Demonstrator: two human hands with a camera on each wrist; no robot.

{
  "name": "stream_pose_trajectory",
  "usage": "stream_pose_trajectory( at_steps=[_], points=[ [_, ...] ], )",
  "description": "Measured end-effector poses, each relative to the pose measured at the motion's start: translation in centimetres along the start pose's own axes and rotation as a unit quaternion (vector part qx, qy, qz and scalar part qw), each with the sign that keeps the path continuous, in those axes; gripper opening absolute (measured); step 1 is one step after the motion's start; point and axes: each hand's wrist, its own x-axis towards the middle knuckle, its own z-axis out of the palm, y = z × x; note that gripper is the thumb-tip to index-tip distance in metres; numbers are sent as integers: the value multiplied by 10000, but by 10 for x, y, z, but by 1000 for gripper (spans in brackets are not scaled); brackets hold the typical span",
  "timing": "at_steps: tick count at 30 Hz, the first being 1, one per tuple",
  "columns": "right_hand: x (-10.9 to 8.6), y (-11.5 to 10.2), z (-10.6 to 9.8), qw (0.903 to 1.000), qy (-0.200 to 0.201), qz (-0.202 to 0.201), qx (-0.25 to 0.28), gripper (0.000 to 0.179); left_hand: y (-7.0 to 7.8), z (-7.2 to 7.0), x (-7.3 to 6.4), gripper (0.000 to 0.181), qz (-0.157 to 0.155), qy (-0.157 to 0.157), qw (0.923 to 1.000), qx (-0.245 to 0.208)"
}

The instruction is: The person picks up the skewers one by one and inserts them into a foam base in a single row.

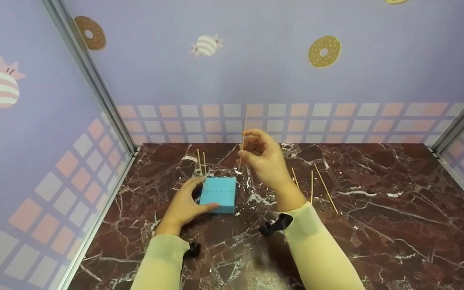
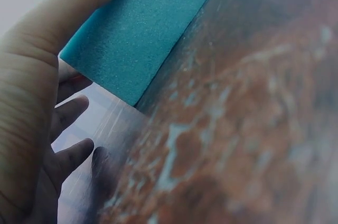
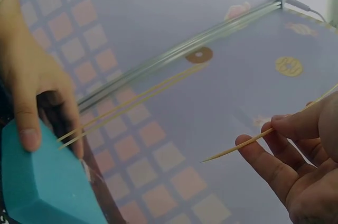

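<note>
While right hand [image 1: 270, 163] closely pinches skewer [image 3: 230, 152] and wide-spread left hand [image 1: 184, 204] grips blue block [image 1: 224, 198], slanted push might snap skewer.

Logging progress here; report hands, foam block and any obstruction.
Left hand grips blue foam block. Right hand pinches wooden skewer, apart from block. Two standing skewers at block's left end; no obstruction visible between held skewer's tip and block.

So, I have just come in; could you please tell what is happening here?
A person's left grip holds a blue block on the table. The right grip pinches a thin stick, nearly upright, in the air apart from the block. Two sticks stand in the block near the left grip, and at least three more lie on the table.
</note>
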Motion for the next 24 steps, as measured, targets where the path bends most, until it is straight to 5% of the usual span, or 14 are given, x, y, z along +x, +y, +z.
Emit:
stream_pose_trajectory(
  at_steps=[17, 24],
  points=[
    [-10, 50, 49, 9961, -302, -56, -829, 37, -1, 0, 0, 110, 55, 54, 10000, -56],
    [-14, 67, 57, 9973, -367, 23, -639, 31, 0, 1, 0, 109, 83, 65, 9999, -104]
  ],
)
